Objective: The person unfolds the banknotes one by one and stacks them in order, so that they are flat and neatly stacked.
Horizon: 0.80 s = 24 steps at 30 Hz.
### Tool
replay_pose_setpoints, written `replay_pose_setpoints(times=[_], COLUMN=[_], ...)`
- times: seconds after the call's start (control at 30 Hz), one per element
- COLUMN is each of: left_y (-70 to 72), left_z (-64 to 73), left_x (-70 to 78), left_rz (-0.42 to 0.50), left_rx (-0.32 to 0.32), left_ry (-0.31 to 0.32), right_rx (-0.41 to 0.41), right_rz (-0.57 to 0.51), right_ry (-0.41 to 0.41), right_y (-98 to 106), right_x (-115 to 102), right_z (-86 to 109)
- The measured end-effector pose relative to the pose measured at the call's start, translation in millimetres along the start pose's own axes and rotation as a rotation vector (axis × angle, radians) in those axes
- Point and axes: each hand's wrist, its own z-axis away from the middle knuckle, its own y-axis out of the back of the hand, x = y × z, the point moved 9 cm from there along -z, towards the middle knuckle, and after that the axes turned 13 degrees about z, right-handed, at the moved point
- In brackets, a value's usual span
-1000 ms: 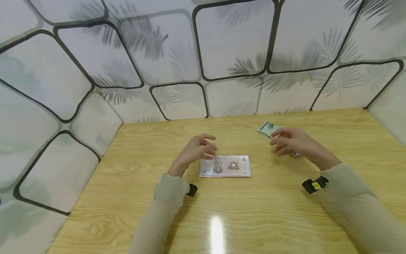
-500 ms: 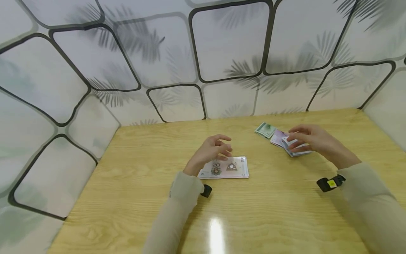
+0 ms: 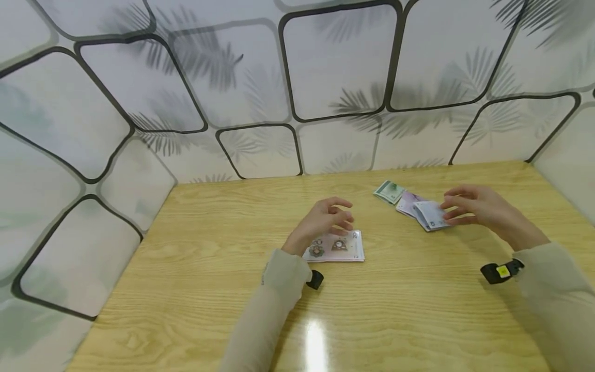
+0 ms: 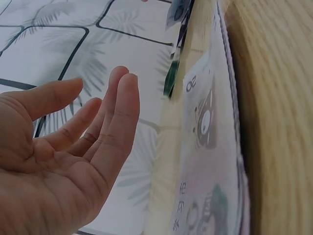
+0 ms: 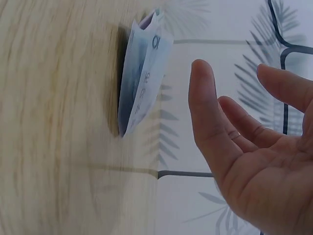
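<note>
A flat stack of pinkish banknotes (image 3: 337,250) marked 20 lies mid-table. Above its far left part hovers my left hand (image 3: 325,221), fingers loosely bent and holding nothing; the left wrist view shows bare space between this hand and the stack (image 4: 210,127). Farther right, three folded bundles of notes overlap in a row: a green one (image 3: 389,191), a purple one (image 3: 409,202) and a bluish-white one (image 3: 429,215). My right hand (image 3: 479,209) is raised beside the bluish-white bundle (image 5: 142,78), its relaxed fingers overlapping that bundle's right end in the head view.
The notes lie on a wooden table (image 3: 200,289) with a bright light reflection near its front. A white wall (image 3: 344,144) with dark rounded outlines and leaf prints rises along the back and left. Dark wrist cameras (image 3: 315,279) sit at both cuffs.
Both hands have moved to the right. My right hand has drawn off the folded bundles, bringing the purple and bluish-white ones into sight. My left hand has slid across above the flat stack.
</note>
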Motion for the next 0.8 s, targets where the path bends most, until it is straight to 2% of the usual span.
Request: replay_pose_setpoints(times=[0.3,0.57,0.8], left_y=[-12.6,-27.1,-33.8], left_z=[-10.8,-19.4,-24.9], left_x=[0.1,-2.7,-7.1], left_rz=[0.033,0.079,0.106], left_rx=[-0.026,-0.036,-0.036], left_ry=[0.011,0.03,0.047], right_rx=[0.0,-0.015,-0.032], right_rz=[0.012,0.046,0.05], right_ry=[-0.038,-0.066,-0.089], right_y=[9.0,9.7,10.1], right_x=[8.9,17.5,24.2], right_z=[2.9,4.3,3.5])
